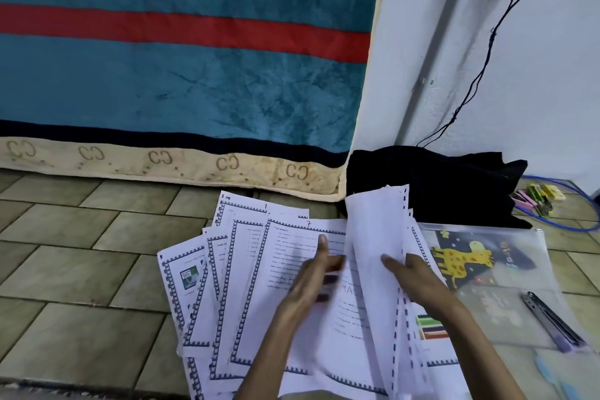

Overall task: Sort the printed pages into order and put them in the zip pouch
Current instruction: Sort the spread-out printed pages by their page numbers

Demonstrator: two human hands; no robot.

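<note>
Sorting is under way: pages (246,286) lie fanned on the floor under the left hand (311,282), whose fingers lie straight, the right hand (412,279) lifts a sheet (376,230), and the pouch (493,273) waits unfilled just right of it.

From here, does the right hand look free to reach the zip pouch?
Probably not at once: the right hand holds lifted pages. The zip pouch lies just to its right on the floor, nothing between them.

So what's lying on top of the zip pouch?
On the zip pouch, a folded metal tool near its front edge; printed pages overlap its left side. Whatever lies beneath those pages is hidden.
</note>
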